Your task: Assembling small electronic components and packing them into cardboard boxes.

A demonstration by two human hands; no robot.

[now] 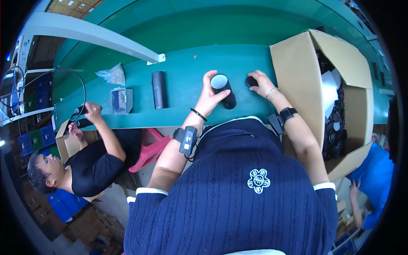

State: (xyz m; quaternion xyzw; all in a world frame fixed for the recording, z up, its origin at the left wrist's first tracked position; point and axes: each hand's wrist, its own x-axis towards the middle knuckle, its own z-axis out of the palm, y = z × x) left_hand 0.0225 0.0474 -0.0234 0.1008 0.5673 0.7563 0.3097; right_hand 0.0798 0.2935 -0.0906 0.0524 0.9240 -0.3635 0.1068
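My left hand (pixel 205 98) is closed around a black cylinder (pixel 230 101), thumb across its side. The cylinder's pale round end (pixel 219 81) tilts up toward me. Farther right, my right hand (pixel 264 86) has its fingers closed on a small round black cap (pixel 251 81), just above or touching the green bench (pixel 187 114). The two hands are apart, with the cap away from the cylinder. To the left of my left hand, another black cylinder (pixel 159 90) lies on the bench.
An open cardboard box (pixel 295 78) full of black round parts (pixel 335 131) stands at my right. Left on the bench are a clear bin (pixel 121 101) and a plastic bag (pixel 113 75) of small pieces. A white post (pixel 97 36) crosses there. A co-worker (pixel 93 170) handles something at left.
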